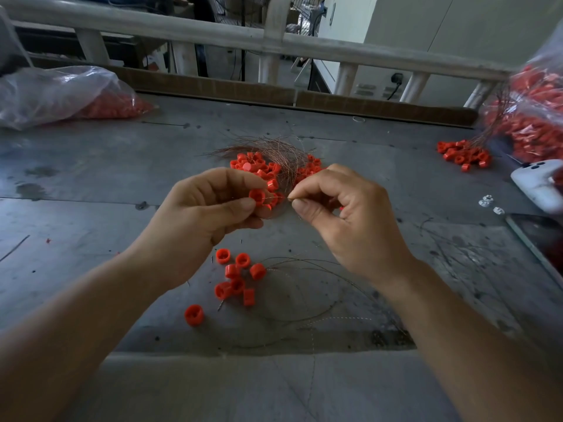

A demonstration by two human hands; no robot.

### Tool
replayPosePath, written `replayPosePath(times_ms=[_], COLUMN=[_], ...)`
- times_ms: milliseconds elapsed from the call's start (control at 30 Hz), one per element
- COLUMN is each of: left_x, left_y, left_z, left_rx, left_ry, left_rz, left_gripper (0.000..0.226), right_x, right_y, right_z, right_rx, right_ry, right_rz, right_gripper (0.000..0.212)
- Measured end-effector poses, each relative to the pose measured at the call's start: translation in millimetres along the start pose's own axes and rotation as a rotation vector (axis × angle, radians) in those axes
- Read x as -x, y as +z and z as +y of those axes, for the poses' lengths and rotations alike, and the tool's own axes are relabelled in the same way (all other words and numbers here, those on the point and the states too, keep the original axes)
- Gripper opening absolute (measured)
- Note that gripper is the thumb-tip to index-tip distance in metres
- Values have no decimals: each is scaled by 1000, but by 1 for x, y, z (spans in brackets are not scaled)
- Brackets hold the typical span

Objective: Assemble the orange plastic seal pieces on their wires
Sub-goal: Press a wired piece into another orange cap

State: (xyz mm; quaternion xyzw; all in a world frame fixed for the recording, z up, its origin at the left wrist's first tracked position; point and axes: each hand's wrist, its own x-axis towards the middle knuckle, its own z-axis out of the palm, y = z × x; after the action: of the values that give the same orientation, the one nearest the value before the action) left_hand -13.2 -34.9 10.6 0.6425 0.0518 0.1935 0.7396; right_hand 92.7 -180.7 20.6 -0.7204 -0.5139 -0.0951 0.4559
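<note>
Grey, scuffed tabletop (91, 184) fills the view, and at its middle lies the central pile (259, 167) of orange seal pieces, with a bundle of thin wires (274, 147) draped over it. Just this side of the pile, the left hand (210, 214) pinches one seal piece (257, 197) between thumb and curled fingers. The right hand (341, 214) pinches the end of a single wire (278, 198), its tip almost at the piece.

The step in hand looks like threading. It would go best with the piece held still, its hole turned toward the wire. The wire should be gripped close to its tip so it cannot buckle, then fed straight in.

Nearer the person than the pile, a few loose pieces (234, 275) lie beside slack wire. Far left of the pile a clear plastic bag (61, 95) lies slumped, with orange pieces inside. Far right of the pile a second clear bag (533, 117) bulges with orange pieces, and wires trail out of it. A wired bunch (463, 155) rests at that bag's mouth, probably finished work.
</note>
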Motion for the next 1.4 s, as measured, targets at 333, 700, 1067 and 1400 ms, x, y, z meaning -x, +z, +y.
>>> replayPosePath(times_ms=[333,700,1067,1400], left_x=[1,2,2,3], left_y=[2,0,1,-1], left_z=[0,0,1,1], left_rx=[-82,-72,-49,-51], left_ry=[66,63,53,62], left_rz=[-41,-56,-72,-56], left_gripper=[22,32,35,31], right_x=[-1,0,0,0], right_y=[-1,-1,-3,-4], right_z=[-3,-4,-6,-8], right_rx=[-209,-136,-136,-149], right_ry=[86,109,142,151], right_rz=[-59,-161,-166,-169], right_gripper=[19,20,30,29])
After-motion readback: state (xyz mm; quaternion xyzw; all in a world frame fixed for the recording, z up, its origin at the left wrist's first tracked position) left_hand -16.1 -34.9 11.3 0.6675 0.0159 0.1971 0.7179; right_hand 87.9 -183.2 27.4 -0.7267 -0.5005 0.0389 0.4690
